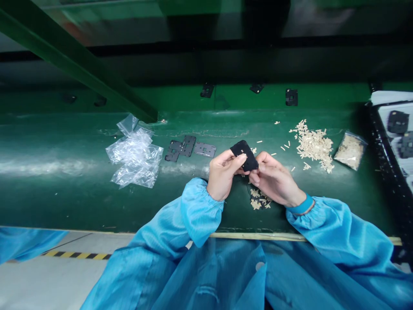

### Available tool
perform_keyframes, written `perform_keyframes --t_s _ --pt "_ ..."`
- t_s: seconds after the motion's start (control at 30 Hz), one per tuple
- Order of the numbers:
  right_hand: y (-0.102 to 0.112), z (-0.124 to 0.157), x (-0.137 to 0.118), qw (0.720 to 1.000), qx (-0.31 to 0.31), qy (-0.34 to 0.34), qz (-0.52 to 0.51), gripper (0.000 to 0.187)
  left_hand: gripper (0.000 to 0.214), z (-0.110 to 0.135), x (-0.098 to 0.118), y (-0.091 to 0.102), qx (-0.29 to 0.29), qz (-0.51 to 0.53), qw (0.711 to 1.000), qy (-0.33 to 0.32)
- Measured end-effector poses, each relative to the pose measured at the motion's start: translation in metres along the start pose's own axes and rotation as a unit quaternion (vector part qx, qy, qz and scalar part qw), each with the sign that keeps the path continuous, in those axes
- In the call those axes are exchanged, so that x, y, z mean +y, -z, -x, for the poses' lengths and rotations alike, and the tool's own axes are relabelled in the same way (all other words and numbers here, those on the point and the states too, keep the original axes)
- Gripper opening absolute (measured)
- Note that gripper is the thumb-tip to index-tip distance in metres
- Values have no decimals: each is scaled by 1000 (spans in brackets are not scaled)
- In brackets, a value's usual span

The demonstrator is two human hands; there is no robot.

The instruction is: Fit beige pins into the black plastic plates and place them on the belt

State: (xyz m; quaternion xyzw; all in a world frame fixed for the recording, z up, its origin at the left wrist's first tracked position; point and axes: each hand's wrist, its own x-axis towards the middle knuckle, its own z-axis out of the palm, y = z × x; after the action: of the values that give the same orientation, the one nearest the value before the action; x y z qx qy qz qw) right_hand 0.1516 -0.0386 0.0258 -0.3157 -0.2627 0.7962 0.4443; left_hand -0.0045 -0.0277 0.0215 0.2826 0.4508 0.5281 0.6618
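Observation:
My left hand [223, 176] and my right hand [272, 178] together hold a small black perforated plate [244, 155] above a green belt [80, 172]. Fingers of both hands pinch its edges, and its lower corner sits against my right fingers. Just below my hands lies a small heap of beige strips [258, 199] on a black piece. A larger scatter of the same strips [314, 146] lies to the right, and a few loose ones sit nearer my right hand. Left of my hands lie several flat black plates [190, 148].
A crumpled clear plastic bag [135, 157] lies on the belt at left, and a small bag of beige strips [350, 150] at right. A black-edged tray [398, 137] stands at far right. A green beam [71, 56] crosses overhead. A blue sleeve [29, 243] shows at lower left.

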Motion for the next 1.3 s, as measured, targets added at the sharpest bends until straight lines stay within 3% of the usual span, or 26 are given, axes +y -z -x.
perform_keyframes --t_s 0.23,0.37,0.43,0.53,0.67,0.87,0.97,1.03,1.13,1.3 --pt "2 -2 -4 998 -5 -51 -49 20 30 -1 -6 7 -5 -67 997 -31" --pt "4 -1 -6 996 -4 -82 -44 19 28 -2 -5 7 -7 -54 998 -28" --pt "5 -1 -7 998 5 -62 -13 20 28 -3 -4 6 3 -52 998 -31" --pt "7 0 -5 993 29 22 109 22 29 -2 -1 4 22 -75 996 -46" --pt "6 -1 -1 952 71 111 275 26 29 -2 1 3 43 -86 994 -48" --pt "6 -2 4 950 74 114 280 32 29 1 0 2 55 -93 994 -31" --pt "9 -5 6 951 85 108 279 30 31 -5 0 8 30 -102 994 -17" --pt "12 -9 7 953 93 106 267 32 33 -26 3 12 -3 -127 992 -7" --pt "17 -15 5 950 125 121 259 37 35 -85 13 7 -30 -232 971 -40" --pt "25 -18 1 939 163 154 259 36 33 -193 32 -38 12 -465 874 -139"
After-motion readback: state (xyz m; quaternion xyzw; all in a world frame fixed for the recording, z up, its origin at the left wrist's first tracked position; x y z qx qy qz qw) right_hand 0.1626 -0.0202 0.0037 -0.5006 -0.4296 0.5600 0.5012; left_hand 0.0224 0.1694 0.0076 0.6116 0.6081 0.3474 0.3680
